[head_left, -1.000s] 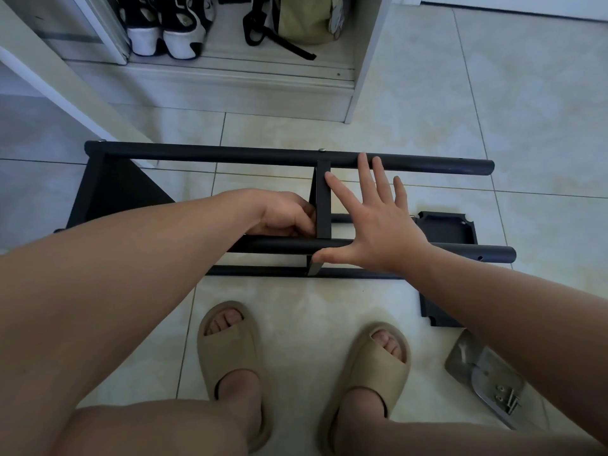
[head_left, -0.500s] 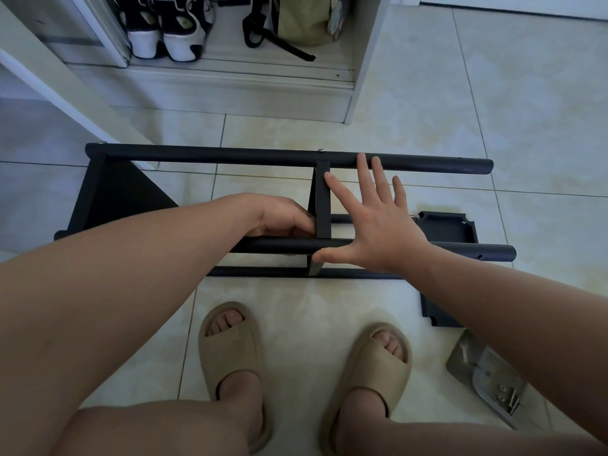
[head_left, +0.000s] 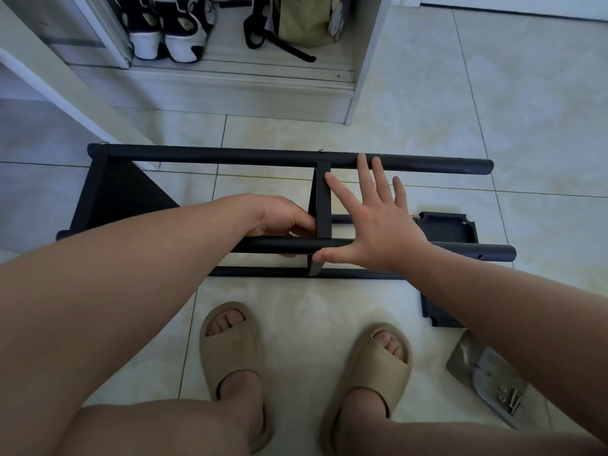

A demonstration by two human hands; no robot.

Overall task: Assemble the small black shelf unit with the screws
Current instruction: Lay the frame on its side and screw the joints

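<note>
The black shelf frame [head_left: 210,158] lies on its side on the tiled floor, its round tubes running left to right. A flat middle shelf panel [head_left: 323,209] stands edge-on between the far tube and the near tube [head_left: 460,252]. My right hand [head_left: 371,218] is spread flat, its straight fingers pressing against the right face of that panel and its thumb on the near tube. My left hand [head_left: 279,217] has curled fingers at the panel's left side, just above the near tube; what they hold is hidden. Silver screws [head_left: 508,398] lie in a metal tray.
A loose black shelf panel [head_left: 449,227] lies on the floor right of the frame. The metal tray [head_left: 473,360] sits at the lower right. My feet in beige slippers [head_left: 230,343] stand in front of the frame. A white cabinet [head_left: 368,60] with shoes and a bag stands behind.
</note>
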